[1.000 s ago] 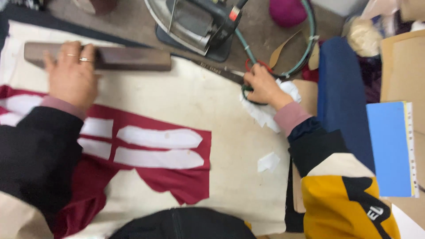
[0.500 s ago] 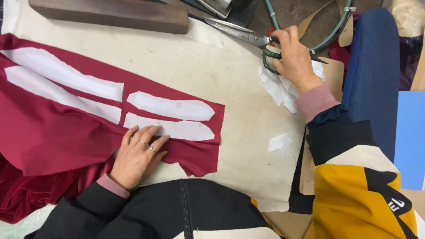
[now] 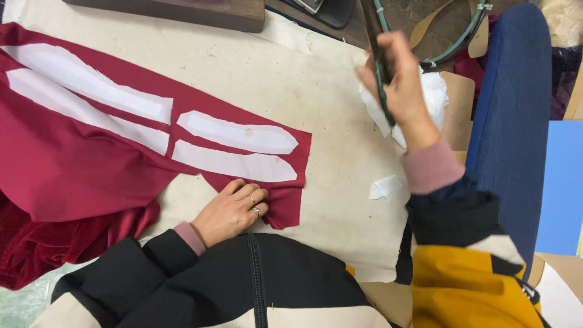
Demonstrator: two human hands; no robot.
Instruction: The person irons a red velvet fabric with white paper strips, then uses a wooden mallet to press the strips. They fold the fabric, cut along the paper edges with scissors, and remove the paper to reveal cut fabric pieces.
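A dark red cloth [image 3: 79, 164] lies spread on a cream work surface [image 3: 255, 79], with several white pattern pieces [image 3: 237, 133] laid on it. My left hand [image 3: 234, 209], with rings on it, rests flat on the cloth's near edge below the two short white pieces. Off the table at the upper right, my right hand [image 3: 401, 91] is raised and closed on the green handle of a pair of scissors [image 3: 373, 42], blades pointing up and away.
A dark wooden block [image 3: 176, 12] lies along the far edge. White scraps [image 3: 385, 187] sit by the table's right edge, more under my right hand. A blue padded roll [image 3: 510, 121], a blue sheet [image 3: 562, 188] and a green hoop [image 3: 461, 39] are to the right.
My right hand has lifted the scissors off the table into the air. My left hand moved from the wooden block to the cloth's near edge, and the view shifted nearer.
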